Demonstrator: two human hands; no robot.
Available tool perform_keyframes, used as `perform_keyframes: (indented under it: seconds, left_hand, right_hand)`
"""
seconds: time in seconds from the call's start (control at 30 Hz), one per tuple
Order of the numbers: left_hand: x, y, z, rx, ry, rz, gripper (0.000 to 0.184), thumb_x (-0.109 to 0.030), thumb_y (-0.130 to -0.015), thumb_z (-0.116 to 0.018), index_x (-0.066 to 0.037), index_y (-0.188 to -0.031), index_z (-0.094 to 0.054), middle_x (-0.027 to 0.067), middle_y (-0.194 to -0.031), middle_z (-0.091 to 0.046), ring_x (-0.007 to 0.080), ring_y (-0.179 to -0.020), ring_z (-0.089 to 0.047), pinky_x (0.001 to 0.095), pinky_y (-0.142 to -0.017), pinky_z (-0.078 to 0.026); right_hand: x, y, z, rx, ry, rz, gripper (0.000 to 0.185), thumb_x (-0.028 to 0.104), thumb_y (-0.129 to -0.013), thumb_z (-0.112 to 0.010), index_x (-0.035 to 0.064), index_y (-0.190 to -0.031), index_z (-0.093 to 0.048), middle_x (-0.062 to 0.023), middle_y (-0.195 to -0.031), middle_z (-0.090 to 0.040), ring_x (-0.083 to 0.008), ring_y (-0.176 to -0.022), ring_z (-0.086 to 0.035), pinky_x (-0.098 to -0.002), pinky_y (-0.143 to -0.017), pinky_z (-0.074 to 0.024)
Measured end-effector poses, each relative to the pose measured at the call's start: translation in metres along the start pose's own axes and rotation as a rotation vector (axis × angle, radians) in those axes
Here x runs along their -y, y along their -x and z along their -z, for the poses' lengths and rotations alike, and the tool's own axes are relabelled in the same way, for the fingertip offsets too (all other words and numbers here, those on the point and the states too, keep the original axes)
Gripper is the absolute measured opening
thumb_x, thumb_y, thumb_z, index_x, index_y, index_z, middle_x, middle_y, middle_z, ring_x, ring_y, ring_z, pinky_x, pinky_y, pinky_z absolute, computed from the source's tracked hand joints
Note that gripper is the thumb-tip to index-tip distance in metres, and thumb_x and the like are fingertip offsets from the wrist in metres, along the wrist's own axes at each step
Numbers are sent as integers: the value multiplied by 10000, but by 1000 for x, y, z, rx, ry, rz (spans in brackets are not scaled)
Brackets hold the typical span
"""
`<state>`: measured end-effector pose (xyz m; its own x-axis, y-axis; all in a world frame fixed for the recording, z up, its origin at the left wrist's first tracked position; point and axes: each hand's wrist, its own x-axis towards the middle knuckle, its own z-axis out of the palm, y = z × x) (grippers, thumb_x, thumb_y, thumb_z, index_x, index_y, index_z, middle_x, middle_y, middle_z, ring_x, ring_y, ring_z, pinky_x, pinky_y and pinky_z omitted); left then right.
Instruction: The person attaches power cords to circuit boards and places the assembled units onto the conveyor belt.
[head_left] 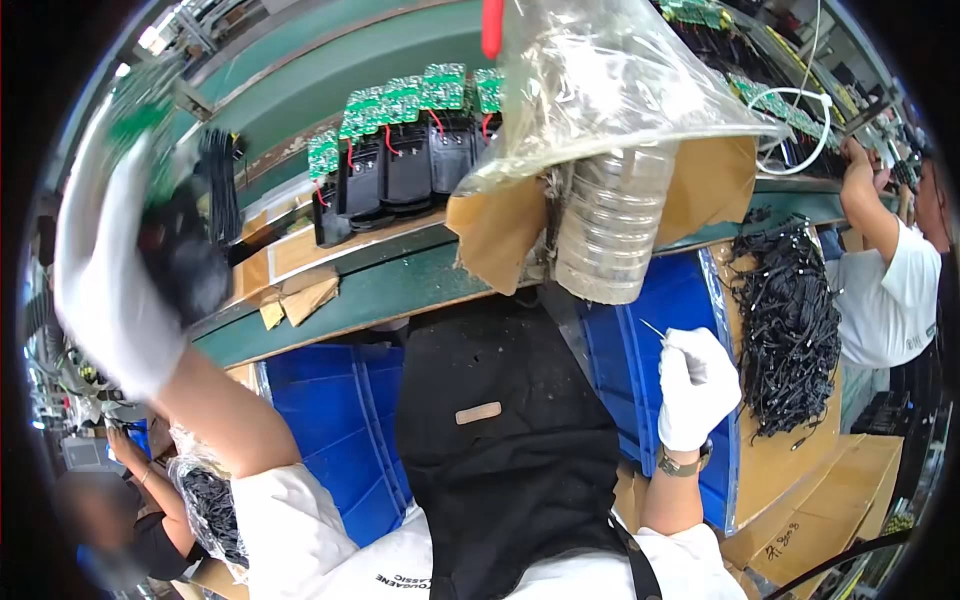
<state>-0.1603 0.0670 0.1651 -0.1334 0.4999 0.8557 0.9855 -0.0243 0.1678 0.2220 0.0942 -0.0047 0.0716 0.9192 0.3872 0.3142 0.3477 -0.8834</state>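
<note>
My left hand [115,270], in a white glove, is raised at the far left and smeared by motion. Its fingers are at a blurred green circuit board [145,125], with a blurred dark part [190,260] beside it. Over the blue bin on the right, my right hand [697,390], also gloved, is closed with fingertips pinched on a thin pale tool or wire [652,328]. Several green circuit boards [402,100] with red wires stand on black casings [405,165] along the bench, between my hands and farther away.
A plastic-wrapped clear bottle [612,225] hangs over the bench edge [350,300]. Blue bins [330,430] flank my black apron. Black cables [790,320] lie on cardboard at right. Co-workers sit at far right [890,290] and lower left [100,520].
</note>
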Motion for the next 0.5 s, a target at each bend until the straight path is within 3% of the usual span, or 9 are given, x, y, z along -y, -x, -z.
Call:
perform_keyframes:
  seconds: [0.03,0.1,0.17,0.23,0.3,0.4,0.5]
  left_hand:
    - [11,-12,-9,67,-270,-324,257,-126,-891,-598,14,-1089,-680,94,-1203,-640,127,-1073,-600,262,-916,-468]
    - [9,-21,-58,-72,349,213,266,-121,-853,-650,-46,-1106,-689,90,-1194,-649,137,-1032,-626,255,-916,-462]
    - [43,-30,-97,-28,299,284,325,-157,-811,-704,-76,-1126,-685,131,-1170,-656,194,-1053,-636,276,-950,-444]
    - [102,-33,-142,-3,59,117,394,-205,-820,-709,-54,-1178,-649,104,-1237,-625,174,-1073,-611,300,-947,-448]
    - [134,-33,-177,-75,-191,-47,417,-198,-786,-724,-18,-1146,-615,238,-1322,-499,358,-1201,-519,386,-1003,-420]
    - [182,-21,-218,38,-189,19,502,-232,-807,-700,-24,-1229,-526,339,-1400,-313,461,-1261,-401,407,-1054,-363]
    - [200,-13,-226,343,-143,178,576,-296,-820,-692,11,-1269,-501,291,-1309,-474,414,-1249,-447,398,-1034,-385]
  right_hand:
    - [0,0,0,4,-9,6,146,-133,-755,-598,-32,-837,-663,-6,-681,-543,-44,-552,-438,-194,-481,-325]
    - [1,1,0,-3,-44,-49,150,-137,-764,-588,-35,-847,-661,-9,-690,-548,-45,-563,-450,-189,-489,-338]
    - [-1,1,1,0,-31,-18,157,-140,-767,-585,-36,-858,-660,-9,-695,-549,-45,-567,-456,-186,-496,-348]
    - [-2,0,3,-15,-9,-29,160,-142,-769,-581,-37,-859,-661,-9,-693,-549,-45,-565,-456,-187,-497,-350]
    - [3,0,3,-27,-24,-40,162,-144,-771,-578,-37,-858,-661,-8,-690,-549,-41,-561,-453,-186,-493,-346]
    - [4,-2,5,-44,-38,-79,164,-148,-769,-577,-36,-855,-662,-7,-687,-547,-37,-557,-446,-186,-490,-340]
    - [2,-2,7,-53,-6,-54,166,-149,-767,-576,-36,-853,-662,-5,-684,-543,-36,-552,-442,-185,-486,-335]
